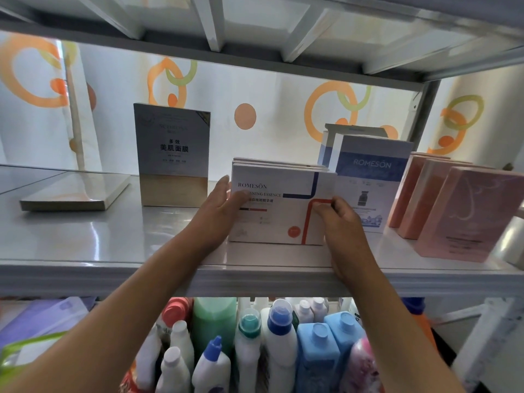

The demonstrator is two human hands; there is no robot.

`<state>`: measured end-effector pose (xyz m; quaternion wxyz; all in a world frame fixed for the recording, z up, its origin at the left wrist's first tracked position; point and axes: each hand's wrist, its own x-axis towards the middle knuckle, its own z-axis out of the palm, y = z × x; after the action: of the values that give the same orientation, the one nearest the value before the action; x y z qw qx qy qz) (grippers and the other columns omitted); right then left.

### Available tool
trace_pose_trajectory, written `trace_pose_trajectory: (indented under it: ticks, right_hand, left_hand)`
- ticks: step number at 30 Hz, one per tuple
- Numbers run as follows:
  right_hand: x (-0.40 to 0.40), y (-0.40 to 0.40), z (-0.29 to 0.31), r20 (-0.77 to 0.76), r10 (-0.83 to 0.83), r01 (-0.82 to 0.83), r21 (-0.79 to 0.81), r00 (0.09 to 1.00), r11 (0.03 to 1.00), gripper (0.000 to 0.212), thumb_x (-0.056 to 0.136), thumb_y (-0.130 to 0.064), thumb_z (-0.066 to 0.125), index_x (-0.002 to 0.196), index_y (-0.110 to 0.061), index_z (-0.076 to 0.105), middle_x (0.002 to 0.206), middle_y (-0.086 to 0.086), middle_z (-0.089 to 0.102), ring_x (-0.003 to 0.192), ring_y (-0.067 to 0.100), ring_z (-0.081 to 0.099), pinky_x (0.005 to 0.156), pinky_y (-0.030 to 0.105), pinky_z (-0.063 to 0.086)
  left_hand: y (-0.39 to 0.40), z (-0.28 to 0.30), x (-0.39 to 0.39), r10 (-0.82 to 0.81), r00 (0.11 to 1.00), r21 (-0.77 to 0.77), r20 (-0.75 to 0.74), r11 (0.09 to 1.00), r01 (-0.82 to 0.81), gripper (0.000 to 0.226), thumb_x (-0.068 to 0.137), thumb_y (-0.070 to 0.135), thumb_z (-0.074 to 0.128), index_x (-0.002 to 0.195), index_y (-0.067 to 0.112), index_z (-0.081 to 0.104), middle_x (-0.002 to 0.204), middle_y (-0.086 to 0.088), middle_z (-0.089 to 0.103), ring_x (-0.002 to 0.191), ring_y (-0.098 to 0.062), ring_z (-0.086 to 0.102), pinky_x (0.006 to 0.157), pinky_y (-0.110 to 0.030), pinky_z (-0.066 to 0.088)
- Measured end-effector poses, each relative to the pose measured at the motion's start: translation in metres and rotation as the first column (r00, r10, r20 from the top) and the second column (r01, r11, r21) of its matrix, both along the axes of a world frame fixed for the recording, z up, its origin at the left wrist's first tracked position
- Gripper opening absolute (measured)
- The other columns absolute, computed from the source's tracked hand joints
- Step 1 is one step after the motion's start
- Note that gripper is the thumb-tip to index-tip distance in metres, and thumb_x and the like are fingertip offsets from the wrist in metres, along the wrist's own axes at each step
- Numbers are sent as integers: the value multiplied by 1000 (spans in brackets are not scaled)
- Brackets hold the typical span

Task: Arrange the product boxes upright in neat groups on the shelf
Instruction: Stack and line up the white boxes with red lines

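Observation:
On the grey shelf [113, 251] a row of white ROMESON boxes [283, 219] stands upright, one behind another. My left hand [219, 211] lies against the left end of the front box with straight fingers, thumb on its face. My right hand [340, 222] rests on the box's right part, fingers curled against its face. Behind them to the right stand blue-and-white ROMESON boxes [368, 177]. Three pink boxes [459, 214] stand upright at the far right. A grey-and-gold box [173, 157] stands upright at centre left, and another [76, 191] lies flat at the left.
The shelf's front edge [255, 276] runs under my forearms. An upper shelf [255, 29] sits close overhead. Below, several plastic bottles [283, 341] crowd the lower level. A patterned curtain [269, 109] hangs behind the shelf.

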<state>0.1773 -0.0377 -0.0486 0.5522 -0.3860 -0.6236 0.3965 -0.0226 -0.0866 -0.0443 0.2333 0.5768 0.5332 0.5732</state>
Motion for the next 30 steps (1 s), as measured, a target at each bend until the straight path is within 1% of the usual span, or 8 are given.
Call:
trace_pose_trajectory:
  ticks: [4, 9, 12, 15, 17, 21, 26, 30]
  right_hand:
    - [0, -2, 0, -12, -7, 7, 26, 1000, 1000, 19, 101, -35, 47, 117, -32, 56, 108, -16, 63, 97, 8, 56, 78, 18, 45]
    - [0, -5, 2, -43, 1, 0, 35, 999, 999, 17, 101, -33, 48, 116, -31, 56, 110, -11, 63, 99, 10, 57, 80, 20, 46]
    - [-1, -5, 2, -52, 0, 2, 30, 999, 1000, 18, 101, -32, 48, 117, -29, 56, 111, -9, 64, 98, 12, 57, 81, 22, 47]
    - [-1, -5, 2, -53, -5, 7, 30, 999, 1000, 21, 101, -33, 47, 119, -28, 57, 111, -9, 64, 100, 12, 58, 81, 22, 47]
    - [-1, -6, 3, -55, -3, 5, 30, 998, 1000, 23, 101, -32, 48, 121, -27, 57, 112, -9, 65, 100, 12, 58, 80, 21, 47]
    - [0, -7, 2, -66, 2, 0, 29, 998, 1000, 24, 100, -31, 48, 121, -24, 56, 111, -8, 65, 100, 12, 58, 83, 22, 48]
    - [1, -7, 2, -83, 12, -9, 34, 997, 999, 18, 100, -30, 48, 115, -26, 57, 108, -7, 65, 99, 12, 58, 78, 21, 46]
    - [0, -6, 2, -81, 9, -7, 30, 997, 1000, 23, 100, -31, 49, 120, -24, 58, 111, -7, 65, 101, 12, 59, 80, 22, 47]
  left_hand:
    - [-1, 1, 2, -9, 1000, -6, -1, 1000, 9, 30, 96, 37, 39, 122, 30, 51, 111, 10, 64, 100, -6, 62, 79, -27, 47]
    - [-1, 4, 4, -25, 997, 0, 69, 1000, 25, 22, 93, 27, 38, 108, 35, 53, 100, 14, 64, 78, 12, 61, 70, -22, 44]
    - [0, 7, 4, -51, 991, 7, 128, 999, 50, 22, 90, 22, 39, 106, 28, 52, 95, 15, 61, 73, 15, 58, 70, -22, 41]
    - [1, 8, 2, -60, 990, 4, 131, 998, 60, 43, 75, 27, 39, 116, 18, 51, 87, 22, 62, 73, 15, 57, 74, -26, 41]
    - [4, 6, 0, -47, 992, 1, 121, 999, 47, 46, 72, 26, 38, 116, 18, 51, 80, 28, 64, 75, 15, 57, 76, -28, 42]
    - [4, 6, -1, -43, 991, 5, 129, 999, 43, 37, 73, 26, 40, 106, 35, 52, 85, 31, 65, 87, 10, 58, 80, -30, 41]
    - [4, 4, -2, -31, 993, 1, 117, 1000, 31, 60, 73, 34, 42, 132, 28, 47, 118, 13, 61, 115, -11, 53, 101, -45, 40]
    - [8, 4, -5, -1, 994, -15, 105, 1000, 3, 61, 73, 32, 41, 134, 27, 46, 109, 14, 64, 110, -10, 56, 94, -44, 43]
